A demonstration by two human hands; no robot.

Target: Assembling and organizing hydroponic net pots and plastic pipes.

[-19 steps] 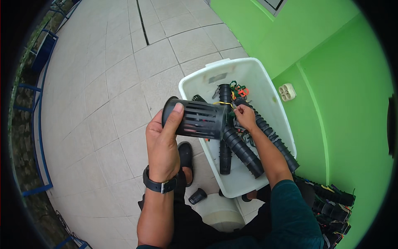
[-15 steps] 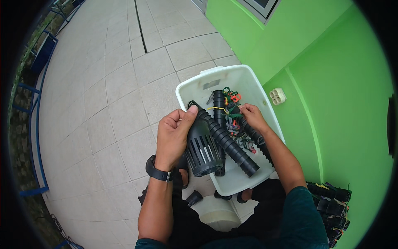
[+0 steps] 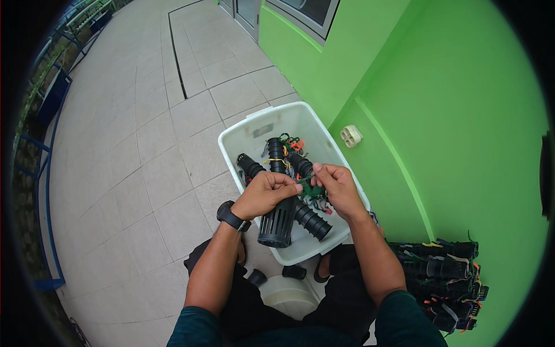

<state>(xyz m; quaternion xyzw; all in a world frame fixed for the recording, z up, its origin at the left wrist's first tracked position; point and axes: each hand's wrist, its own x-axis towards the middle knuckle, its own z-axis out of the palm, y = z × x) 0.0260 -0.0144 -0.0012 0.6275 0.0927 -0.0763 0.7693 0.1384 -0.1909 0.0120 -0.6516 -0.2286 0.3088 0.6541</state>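
Over the white plastic bin (image 3: 231, 124), my left hand (image 3: 266, 195) is closed round the upper end of a black slotted plastic cylinder (image 3: 276, 225), which hangs slightly tilted. Its thumb and forefinger also meet a green strip (image 3: 308, 178). The other part of that strip is pinched between the thumb and fingers of my right hand (image 3: 340, 188). Black ribbed tubes (image 3: 313, 221) lie in the bin beneath both hands. Among them is a tangle of coloured strips (image 3: 293, 143), mostly green, orange and grey. My hands hide part of this heap.
At the right, a stack of black tubes (image 3: 445, 269) tied with coloured strips rests against the green wall (image 3: 474, 144). Two short black pieces (image 3: 295, 272) lie between my feet, near a pale round object (image 3: 289, 296). A cream socket block (image 3: 351, 136) sits on the wall.
My left hand has lowered the slotted cylinder. Both hands have come closer together, now meeting at the green strip. The view has shifted, showing more of the tube stack.
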